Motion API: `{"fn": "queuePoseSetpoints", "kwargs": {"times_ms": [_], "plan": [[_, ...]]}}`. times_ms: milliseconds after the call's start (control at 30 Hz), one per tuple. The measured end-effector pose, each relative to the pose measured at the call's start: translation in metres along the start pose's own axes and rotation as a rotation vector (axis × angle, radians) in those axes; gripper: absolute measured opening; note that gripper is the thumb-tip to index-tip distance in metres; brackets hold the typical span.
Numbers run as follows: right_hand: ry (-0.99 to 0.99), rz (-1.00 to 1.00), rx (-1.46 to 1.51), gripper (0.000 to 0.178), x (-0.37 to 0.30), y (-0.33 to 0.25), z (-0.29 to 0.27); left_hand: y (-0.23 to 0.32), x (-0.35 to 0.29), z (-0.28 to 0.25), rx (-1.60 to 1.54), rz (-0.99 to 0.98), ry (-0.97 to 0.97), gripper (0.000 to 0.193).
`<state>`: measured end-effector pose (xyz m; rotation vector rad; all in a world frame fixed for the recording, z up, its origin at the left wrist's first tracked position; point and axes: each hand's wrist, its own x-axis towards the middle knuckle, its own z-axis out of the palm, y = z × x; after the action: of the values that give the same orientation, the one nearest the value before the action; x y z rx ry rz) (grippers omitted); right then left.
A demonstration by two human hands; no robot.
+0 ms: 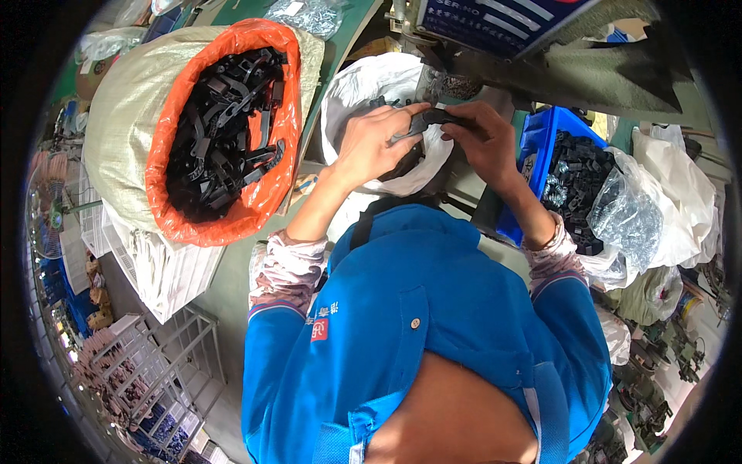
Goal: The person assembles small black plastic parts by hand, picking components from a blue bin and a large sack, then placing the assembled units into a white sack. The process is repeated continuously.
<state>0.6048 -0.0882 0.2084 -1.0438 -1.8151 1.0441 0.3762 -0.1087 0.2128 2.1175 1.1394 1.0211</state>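
Note:
In front of my chest, both hands meet on a dark curved plastic piece [423, 121], like a lever or handle. My left hand [373, 145] grips its left end between thumb and fingers. My right hand [488, 141] pinches the other end with thumb and forefinger. Beneath them is a white bag-lined container [352, 87] with dark parts inside, partly hidden by my hands. Just beyond the hands, the machine's work area [456, 87] is partly covered, so its detail cannot be made out.
At left stands a woven sack [116, 127] with an orange liner [161, 189], full of black plastic parts [224, 116]. A blue bin [533, 143] of small black blocks stands at right, beside clear plastic bags [630, 216]. A machine body [610, 73] overhangs the top; a metal rack [174, 363] stands lower left.

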Motion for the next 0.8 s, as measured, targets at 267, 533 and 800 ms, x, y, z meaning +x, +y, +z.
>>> {"fn": "queuePoseSetpoints", "kwargs": {"times_ms": [267, 533, 800], "plan": [[0.104, 0.114, 0.198, 0.025, 0.010, -0.003, 0.009, -0.018, 0.022, -0.027, 0.116, 0.080, -0.150, 0.035], [0.163, 0.097, 0.282, 0.022, 0.007, 0.000, 0.021, -0.024, 0.035, -0.033, 0.069, 0.172, -0.198, 0.016], [0.185, 0.015, 0.109, 0.024, 0.019, -0.005, 0.028, -0.029, 0.047, -0.041, 0.141, 0.224, -0.234, 0.018]]}}
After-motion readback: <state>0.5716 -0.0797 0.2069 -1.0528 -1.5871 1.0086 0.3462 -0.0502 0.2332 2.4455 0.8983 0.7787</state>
